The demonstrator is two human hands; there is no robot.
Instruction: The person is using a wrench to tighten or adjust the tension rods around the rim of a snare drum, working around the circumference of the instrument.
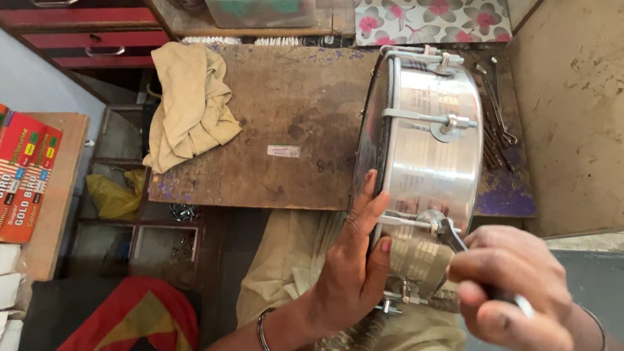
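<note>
A worn wooden bench carried a crumpled tan cloth, with red drawers behind. A shiny metal drum stood on edge between bench and lap, its skin facing the left hand, which lay flat against the rim. The right hand, closed around a spanner, reached in from the shell side, nearer the tension bolt on the drum's lower edge.
</note>
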